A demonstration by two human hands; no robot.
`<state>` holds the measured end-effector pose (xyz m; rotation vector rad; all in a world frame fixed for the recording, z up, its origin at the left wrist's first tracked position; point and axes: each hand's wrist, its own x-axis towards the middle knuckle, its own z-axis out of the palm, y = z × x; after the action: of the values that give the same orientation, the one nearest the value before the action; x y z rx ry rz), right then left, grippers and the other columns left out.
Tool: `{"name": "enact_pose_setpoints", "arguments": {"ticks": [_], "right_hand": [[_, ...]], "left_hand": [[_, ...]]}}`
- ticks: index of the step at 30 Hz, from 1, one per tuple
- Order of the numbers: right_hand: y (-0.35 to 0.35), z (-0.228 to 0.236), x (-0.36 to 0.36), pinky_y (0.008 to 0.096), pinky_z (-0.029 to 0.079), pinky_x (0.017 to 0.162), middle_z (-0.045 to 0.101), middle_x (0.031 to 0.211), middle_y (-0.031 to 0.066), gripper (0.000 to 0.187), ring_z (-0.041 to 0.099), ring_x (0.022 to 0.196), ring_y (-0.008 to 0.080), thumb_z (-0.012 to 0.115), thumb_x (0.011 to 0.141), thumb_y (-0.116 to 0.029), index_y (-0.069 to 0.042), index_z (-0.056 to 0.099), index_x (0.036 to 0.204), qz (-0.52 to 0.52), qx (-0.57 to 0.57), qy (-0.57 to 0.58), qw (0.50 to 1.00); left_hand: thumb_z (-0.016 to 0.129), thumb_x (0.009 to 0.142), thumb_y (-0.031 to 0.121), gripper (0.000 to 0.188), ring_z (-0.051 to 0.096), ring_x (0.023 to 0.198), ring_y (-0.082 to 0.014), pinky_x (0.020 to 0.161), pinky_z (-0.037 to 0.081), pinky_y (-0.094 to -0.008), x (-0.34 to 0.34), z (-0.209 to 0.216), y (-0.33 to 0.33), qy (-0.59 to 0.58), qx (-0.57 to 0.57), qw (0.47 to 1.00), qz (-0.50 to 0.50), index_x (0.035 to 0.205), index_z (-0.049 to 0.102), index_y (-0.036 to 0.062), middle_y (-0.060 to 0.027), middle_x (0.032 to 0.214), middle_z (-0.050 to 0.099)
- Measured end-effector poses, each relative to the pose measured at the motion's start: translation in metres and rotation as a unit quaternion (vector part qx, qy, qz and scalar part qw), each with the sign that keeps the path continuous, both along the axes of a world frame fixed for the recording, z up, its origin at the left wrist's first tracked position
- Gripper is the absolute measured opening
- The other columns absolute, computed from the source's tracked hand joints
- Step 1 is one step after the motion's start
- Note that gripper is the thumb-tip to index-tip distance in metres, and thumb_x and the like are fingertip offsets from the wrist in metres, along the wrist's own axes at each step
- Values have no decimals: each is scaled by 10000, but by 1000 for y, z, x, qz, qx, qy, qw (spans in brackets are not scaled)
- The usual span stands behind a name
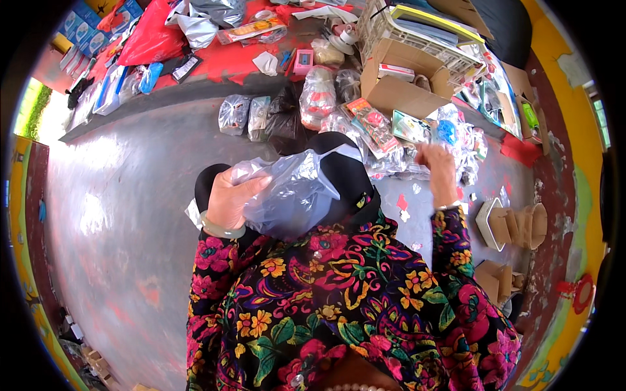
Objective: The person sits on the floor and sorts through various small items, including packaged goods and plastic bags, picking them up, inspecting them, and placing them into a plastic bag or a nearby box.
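My left hand (229, 201) is closed on the edge of a clear plastic bag (293, 195), its thumb lying over the film. The bag hangs loose above my lap, its open corner spread toward the right; what it holds, if anything, is hard to make out. Further right, my right hand (438, 164) is raised over a heap of clear-wrapped packets (398, 159). Its fingers are curled together and slightly blurred, and anything between them is too small to name. Just beyond it lie a blue wrapped item (447, 132) and a red-and-green carded package (372, 125).
An open cardboard box (401, 94) stands behind the heap, beside a cream plastic crate (385, 26). Bagged goods (233, 115) line the foot of a raised red ledge (225, 62). At right, a white-rimmed tray (486, 225) and cardboard pieces (531, 225) sit near the wall.
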<state>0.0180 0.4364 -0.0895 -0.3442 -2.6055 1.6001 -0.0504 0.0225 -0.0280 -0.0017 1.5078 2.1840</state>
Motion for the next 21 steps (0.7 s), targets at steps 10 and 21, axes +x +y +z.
{"name": "enact_pose_setpoints", "arguments": {"ticks": [10,21], "right_hand": [[48,-42,49,364,465,776,595,965,159,292,571,914,315,615,729,-261,-48,623,929,39,461,-204,863],[-170,113,-85,315,437,806,496,1213,101,498,479,1090,214,676,708,-246,-49,526,1140,473,-13,166,865]], "left_hand": [[645,781,74,154,536,715,-82,642,417,-223,-3,16,-14,199,-126,967,-100,886,647,-39,-37,785,623],[618,804,86,154,559,727,-106,660,431,-239,4,44,-21,284,-186,922,-184,918,646,-14,-62,795,638]]}}
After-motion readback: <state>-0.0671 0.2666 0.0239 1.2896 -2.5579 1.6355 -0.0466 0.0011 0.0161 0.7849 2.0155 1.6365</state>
